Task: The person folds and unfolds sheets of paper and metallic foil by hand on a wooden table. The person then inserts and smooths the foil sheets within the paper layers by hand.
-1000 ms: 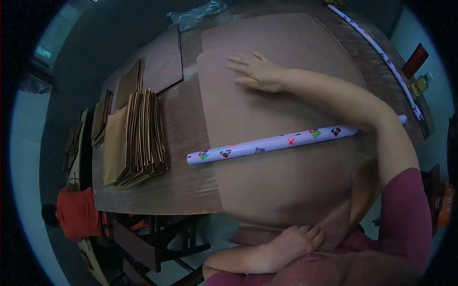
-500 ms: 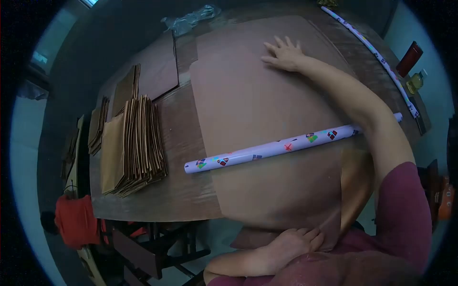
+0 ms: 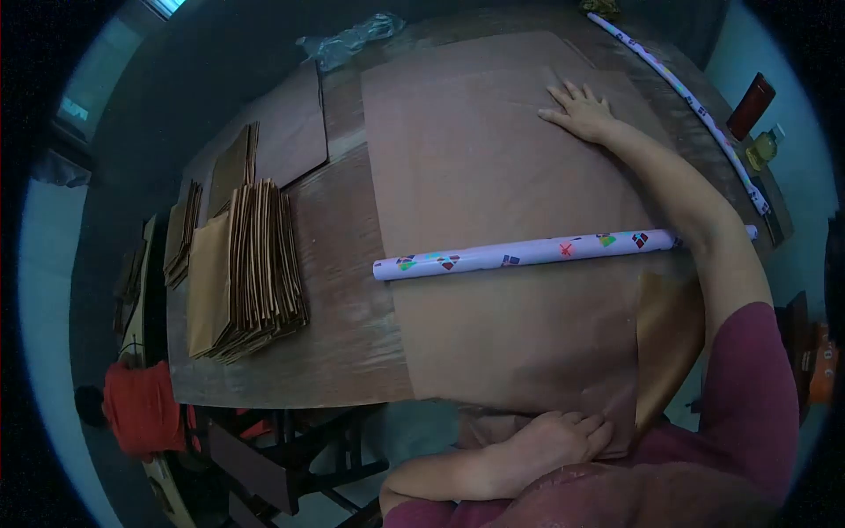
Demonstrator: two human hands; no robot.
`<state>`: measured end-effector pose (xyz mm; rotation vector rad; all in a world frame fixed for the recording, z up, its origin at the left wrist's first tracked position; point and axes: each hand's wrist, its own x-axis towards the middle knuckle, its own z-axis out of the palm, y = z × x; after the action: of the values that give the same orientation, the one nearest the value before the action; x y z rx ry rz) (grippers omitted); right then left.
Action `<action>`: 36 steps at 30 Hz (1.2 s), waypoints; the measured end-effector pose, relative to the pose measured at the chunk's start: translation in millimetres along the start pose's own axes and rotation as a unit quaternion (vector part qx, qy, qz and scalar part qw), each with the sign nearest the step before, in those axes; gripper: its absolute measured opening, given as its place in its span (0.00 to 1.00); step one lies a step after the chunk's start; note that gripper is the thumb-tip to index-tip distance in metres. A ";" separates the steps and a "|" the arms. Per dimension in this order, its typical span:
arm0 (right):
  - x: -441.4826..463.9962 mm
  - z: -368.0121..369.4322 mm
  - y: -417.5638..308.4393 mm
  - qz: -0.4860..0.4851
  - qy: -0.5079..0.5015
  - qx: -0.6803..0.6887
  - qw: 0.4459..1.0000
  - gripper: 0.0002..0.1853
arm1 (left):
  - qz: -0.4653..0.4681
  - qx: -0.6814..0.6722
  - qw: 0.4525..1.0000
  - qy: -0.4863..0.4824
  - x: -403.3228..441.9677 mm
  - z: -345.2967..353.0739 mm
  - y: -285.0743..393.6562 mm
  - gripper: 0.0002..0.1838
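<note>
Large brown paper sheets lie spread on the table. My right hand rests on them near the far right, palm down with fingers spread. A roll of white wrapping paper with colourful prints lies across the sheets, and my right forearm passes over its right end. Close to my body, my left hand has its fingers bent over the near edge of the brown paper, which sags off the table; its thumb is hidden. By my right arm, the paper's near right part curls down and shows a golden-brown side.
A stack of folded brown paper stands at the left, with flat brown sheets behind it. Clear plastic lies at the far edge. A second printed roll, a bottle and a dark red box are at the right.
My right hand has slid right and slightly nearer across the paper. The printed roll has shifted right and away from me. The top sheet's far left edge has moved, while my left hand barely moved.
</note>
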<state>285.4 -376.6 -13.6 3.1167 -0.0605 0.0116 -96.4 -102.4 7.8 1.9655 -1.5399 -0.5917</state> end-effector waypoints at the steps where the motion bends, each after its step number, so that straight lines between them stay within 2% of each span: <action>1: -3.4 -3.7 -0.6 0.004 -0.007 -0.001 1.000 0.44 | 0.009 -0.002 1.000 0.005 0.8 1.0 -0.6 0.30; 2: -5.0 -5.1 -2.2 0.004 -0.011 0.001 1.000 0.44 | 0.007 -0.005 1.000 0.003 4.2 -3.5 3.5 0.30; 4: -12.9 -8.1 -19.4 -0.058 0.069 -0.009 0.996 0.43 | 0.000 -0.013 1.000 -0.004 5.6 -6.7 6.1 0.30; 5: -16.8 -9.7 -32.4 -0.083 0.097 -0.018 0.992 0.38 | 0.001 -0.013 1.000 -0.002 4.7 -8.4 6.3 0.30; 6: -17.4 -8.1 -44.5 -0.084 0.096 -0.018 0.992 0.38 | -0.006 -0.013 1.000 0.010 3.6 -9.8 7.1 0.29; 8: -19.9 -2.8 -66.3 -0.234 0.005 0.032 0.972 0.36 | -0.013 -0.016 1.000 0.019 2.4 -7.4 8.6 0.29; 9: -22.9 -5.4 -74.1 -0.234 0.007 0.032 0.972 0.36 | -0.011 -0.010 1.000 0.022 4.0 -1.4 5.6 0.29; 11: -29.4 -15.7 -87.6 -0.272 -0.072 0.044 0.959 0.34 | -0.009 -0.002 1.000 0.025 4.4 -0.2 3.9 0.29; 12: -25.0 -16.5 -87.3 -0.274 -0.023 0.085 0.958 0.32 | -0.011 0.004 1.000 0.016 4.4 -0.8 3.1 0.29; 15: -21.3 -13.5 -96.7 -0.309 -0.084 0.084 0.944 0.30 | -0.011 0.000 1.000 0.015 3.1 -0.1 2.3 0.29; 18: -27.1 -18.9 -105.6 -0.363 -0.035 0.071 0.929 0.28 | 0.003 -0.004 1.000 0.026 2.4 2.5 -1.9 0.30; 19: -16.7 -18.8 -106.1 -0.354 0.026 0.113 0.928 0.27 | 0.013 -0.005 0.999 0.036 2.2 4.1 -3.4 0.30; 20: -9.3 -20.2 -107.4 -0.356 0.024 0.112 0.927 0.27 | 0.011 -0.006 0.999 0.038 1.6 4.8 -3.7 0.30; 22: 12.9 -18.2 -100.0 -0.250 0.074 0.120 0.958 0.27 | -0.004 -0.005 1.000 0.016 0.0 1.8 -3.4 0.31; 24: 57.2 -7.9 -77.2 -0.227 0.095 0.081 0.966 0.27 | 0.004 0.007 1.000 0.020 0.7 9.3 -6.9 0.31; 26: 86.6 -10.9 -62.2 -0.181 0.031 0.058 0.981 0.28 | 0.012 0.020 0.999 0.027 1.5 13.0 -9.5 0.31; 29: 99.1 -8.8 -56.5 -0.127 0.091 0.069 0.985 0.28 | 0.010 0.022 1.000 0.006 4.6 10.2 -12.2 0.30; 31: 95.8 -13.3 -60.3 -0.097 0.066 0.076 0.990 0.28 | -0.011 0.027 0.998 -0.057 7.8 11.4 -14.7 0.32; 32: 94.1 -14.9 -62.5 -0.067 0.039 0.084 0.993 0.28 | -0.011 0.023 0.998 -0.058 7.1 10.1 -15.4 0.32; 36: 104.2 -32.5 -60.9 -0.080 0.026 0.017 0.996 0.24 | -0.022 -0.006 0.998 -0.062 6.5 10.0 -18.1 0.35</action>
<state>391.6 -319.0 18.3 3.1431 0.1917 0.0900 -88.3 -107.1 -11.8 1.9912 -1.5647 -0.7529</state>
